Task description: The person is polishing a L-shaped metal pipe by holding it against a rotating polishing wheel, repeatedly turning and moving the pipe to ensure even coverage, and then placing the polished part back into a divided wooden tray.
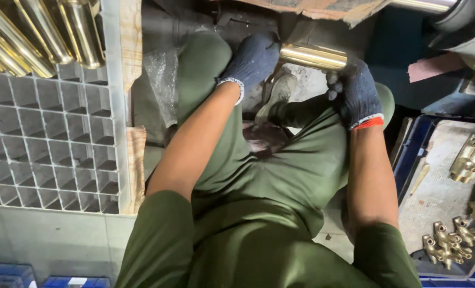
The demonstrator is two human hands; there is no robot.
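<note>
Both gloved hands are on a shiny brass tube [313,56] held out over the knees, lying roughly level across the lap. The left hand [252,60] caps or cups the tube's left end, fingers curled over it, and the right hand [358,92] is wrapped around the right end in a firm grip. So both are grasping the same piece, one at each end. If you're doing this kind of handling, my take is keep the tube supported at both ends like this so it doesn't swing, and let the gloves do the gripping, since polished brass probably dents or scuffs easily if it knocks anything. There's a grid crate [51,144] on the left with more tubes [40,32] standing in the top cells, most cells open. Over on the right is a tray [435,197] with small brass fittings [448,242] lying loose. I'd keep the elbows in, because the crate edge and tray are both close to the arms.
</note>
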